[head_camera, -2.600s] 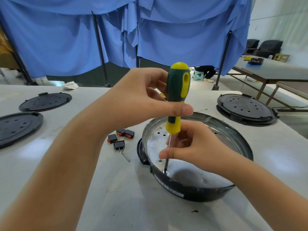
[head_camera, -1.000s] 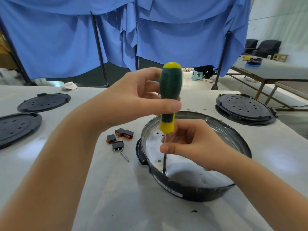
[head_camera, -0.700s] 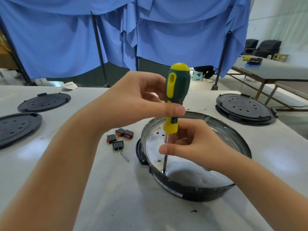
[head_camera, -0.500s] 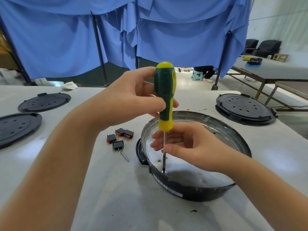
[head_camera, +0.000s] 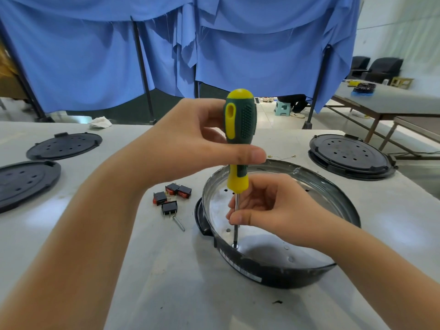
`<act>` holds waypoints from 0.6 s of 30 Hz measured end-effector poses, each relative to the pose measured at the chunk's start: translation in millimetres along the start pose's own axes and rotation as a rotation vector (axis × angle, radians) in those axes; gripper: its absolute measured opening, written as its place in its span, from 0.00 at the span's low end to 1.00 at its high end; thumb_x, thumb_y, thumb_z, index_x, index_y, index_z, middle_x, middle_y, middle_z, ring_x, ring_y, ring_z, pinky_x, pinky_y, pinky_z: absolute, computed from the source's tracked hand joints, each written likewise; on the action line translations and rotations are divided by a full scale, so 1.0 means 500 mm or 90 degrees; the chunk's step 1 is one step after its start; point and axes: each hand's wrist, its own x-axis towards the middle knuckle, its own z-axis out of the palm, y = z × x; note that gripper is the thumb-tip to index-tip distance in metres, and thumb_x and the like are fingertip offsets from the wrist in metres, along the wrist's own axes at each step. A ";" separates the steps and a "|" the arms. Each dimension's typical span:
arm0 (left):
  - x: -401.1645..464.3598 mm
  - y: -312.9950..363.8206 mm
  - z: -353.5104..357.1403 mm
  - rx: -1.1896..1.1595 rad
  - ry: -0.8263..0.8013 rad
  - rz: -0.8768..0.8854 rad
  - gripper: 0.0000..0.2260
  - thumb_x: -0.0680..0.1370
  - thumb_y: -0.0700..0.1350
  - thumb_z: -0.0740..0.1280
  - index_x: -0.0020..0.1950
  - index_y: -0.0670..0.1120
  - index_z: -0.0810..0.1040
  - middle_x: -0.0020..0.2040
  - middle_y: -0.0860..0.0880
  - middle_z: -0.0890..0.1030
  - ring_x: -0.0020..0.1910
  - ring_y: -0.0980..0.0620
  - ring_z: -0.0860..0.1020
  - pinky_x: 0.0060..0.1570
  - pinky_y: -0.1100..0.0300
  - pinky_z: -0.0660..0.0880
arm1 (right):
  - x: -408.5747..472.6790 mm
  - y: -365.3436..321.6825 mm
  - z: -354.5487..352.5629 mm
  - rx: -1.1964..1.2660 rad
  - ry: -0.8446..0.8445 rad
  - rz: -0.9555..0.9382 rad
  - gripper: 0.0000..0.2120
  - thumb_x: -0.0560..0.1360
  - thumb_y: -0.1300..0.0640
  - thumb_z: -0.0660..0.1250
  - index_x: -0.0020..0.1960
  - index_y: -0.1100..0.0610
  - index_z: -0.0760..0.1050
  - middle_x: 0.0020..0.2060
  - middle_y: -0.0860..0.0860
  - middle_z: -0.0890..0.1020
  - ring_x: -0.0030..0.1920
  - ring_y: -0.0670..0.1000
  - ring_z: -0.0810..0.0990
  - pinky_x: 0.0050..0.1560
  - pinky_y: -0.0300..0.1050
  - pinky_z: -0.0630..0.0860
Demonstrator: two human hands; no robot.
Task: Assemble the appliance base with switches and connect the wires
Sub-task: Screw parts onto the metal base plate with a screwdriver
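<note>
A round black appliance base (head_camera: 273, 272) with a shiny metal floor lies on the white table. A green and yellow screwdriver (head_camera: 240, 125) stands upright in it, its tip on a screw (head_camera: 235, 246) near the front wall. My left hand (head_camera: 190, 141) grips the handle with thumb across the front. My right hand (head_camera: 269, 208) pinches the metal shaft low down. Several small black and red rocker switches (head_camera: 171, 195) lie on the table left of the base.
A loose screw (head_camera: 179, 223) lies by the switches. Two black perforated discs (head_camera: 64, 146) (head_camera: 21, 182) lie at the left; a stack of them (head_camera: 350, 156) sits at the right. A thin wire (head_camera: 281, 156) lies behind the base. Blue curtains hang behind.
The screwdriver handle has turned in my left hand's fingers and wobbled slightly left and right while its tip stayed on the same screw. My right hand kept steadying the shaft.
</note>
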 end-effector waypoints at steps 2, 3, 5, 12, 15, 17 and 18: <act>0.001 -0.001 0.001 0.005 0.011 0.004 0.19 0.59 0.57 0.77 0.47 0.53 0.83 0.42 0.54 0.85 0.40 0.53 0.84 0.39 0.70 0.78 | -0.001 0.001 -0.001 -0.017 0.003 -0.012 0.09 0.66 0.70 0.75 0.40 0.59 0.78 0.37 0.53 0.84 0.42 0.60 0.83 0.48 0.47 0.81; 0.000 -0.002 0.000 -0.001 0.011 0.007 0.18 0.59 0.56 0.77 0.46 0.53 0.83 0.42 0.54 0.85 0.39 0.53 0.84 0.39 0.69 0.78 | -0.001 0.001 -0.001 -0.022 0.004 -0.016 0.09 0.66 0.69 0.75 0.40 0.60 0.77 0.37 0.54 0.84 0.42 0.59 0.83 0.47 0.47 0.81; -0.001 -0.003 -0.005 -0.024 0.000 0.009 0.19 0.59 0.53 0.78 0.48 0.51 0.83 0.42 0.53 0.86 0.40 0.52 0.85 0.40 0.68 0.79 | 0.000 0.003 -0.002 -0.026 0.002 -0.019 0.09 0.66 0.69 0.75 0.41 0.63 0.77 0.38 0.56 0.83 0.41 0.59 0.83 0.47 0.48 0.81; 0.000 -0.006 -0.007 -0.151 -0.058 -0.022 0.26 0.67 0.42 0.73 0.64 0.46 0.72 0.47 0.45 0.86 0.46 0.46 0.85 0.43 0.60 0.80 | 0.001 0.006 -0.005 -0.014 -0.019 0.001 0.04 0.72 0.65 0.72 0.45 0.60 0.79 0.37 0.53 0.83 0.40 0.53 0.83 0.48 0.46 0.81; 0.001 -0.009 -0.006 -0.164 -0.069 -0.026 0.25 0.69 0.41 0.70 0.65 0.45 0.70 0.50 0.45 0.85 0.48 0.47 0.85 0.44 0.61 0.80 | -0.001 0.005 -0.008 0.043 -0.044 0.009 0.10 0.75 0.66 0.64 0.53 0.57 0.79 0.44 0.54 0.85 0.47 0.54 0.84 0.53 0.47 0.80; 0.001 -0.011 -0.007 -0.164 -0.078 -0.024 0.26 0.70 0.40 0.68 0.68 0.45 0.68 0.52 0.44 0.85 0.50 0.47 0.84 0.46 0.60 0.80 | -0.001 0.006 -0.009 0.058 -0.053 0.018 0.12 0.76 0.70 0.62 0.54 0.58 0.79 0.44 0.54 0.85 0.48 0.54 0.85 0.53 0.46 0.79; 0.001 -0.012 -0.007 -0.163 -0.086 -0.024 0.26 0.71 0.40 0.67 0.69 0.45 0.67 0.53 0.44 0.84 0.51 0.48 0.84 0.47 0.60 0.80 | 0.000 0.006 -0.009 0.058 -0.052 0.023 0.12 0.77 0.71 0.62 0.53 0.58 0.79 0.43 0.54 0.86 0.48 0.53 0.85 0.52 0.45 0.80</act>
